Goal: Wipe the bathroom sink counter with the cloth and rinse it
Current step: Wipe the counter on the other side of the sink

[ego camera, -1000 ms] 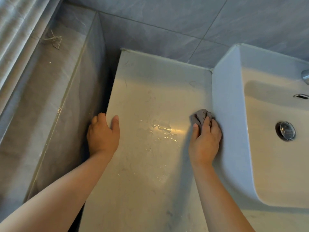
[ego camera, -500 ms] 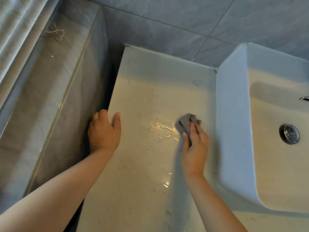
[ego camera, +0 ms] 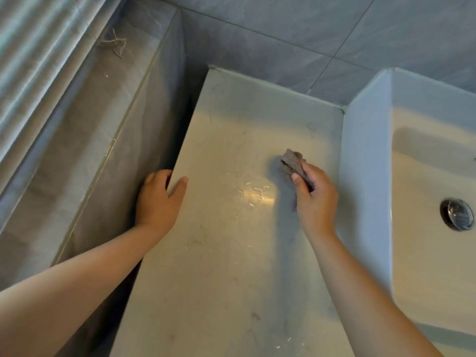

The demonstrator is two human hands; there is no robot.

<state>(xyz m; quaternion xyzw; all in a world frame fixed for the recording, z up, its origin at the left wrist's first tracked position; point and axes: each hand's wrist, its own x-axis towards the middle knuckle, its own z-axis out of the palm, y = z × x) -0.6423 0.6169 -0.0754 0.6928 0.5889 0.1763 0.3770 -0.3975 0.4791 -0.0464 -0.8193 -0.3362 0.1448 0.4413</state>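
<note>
1. Right hand (ego camera: 315,199), near the middle of the view: fingers and thumb curled tightly round a small, bunched grey cloth (ego camera: 291,163). Wad poking out past the fingertips, seemingly pressed down on the pale counter (ego camera: 231,266); actual contact hidden under the hand.
2. Probably bunched this way to put firm pressure on one small patch while wiping.
3. Left hand (ego camera: 157,199), well apart from the right: thumb lying flat on the counter top, fingers bent over the left edge and down its side. Nothing loose held. Most likely gripping the edge to brace the body during the reach.
4. Between the two hands, just left of the cloth: thin, glinting streaks of water (ego camera: 255,193) on the surface. Judged the next patch to wipe.
5. Just right of the cloth hand: tall white outer wall of the sink (ego camera: 365,176), rising from the counter. Beyond it, the basin with a round metal drain plug (ego camera: 457,214). Likely spot for rinsing, not yet begun.
6. Further out: grey tiled wall (ego camera: 257,29) behind, and a lower grey ledge (ego camera: 77,124) at far left.
</note>
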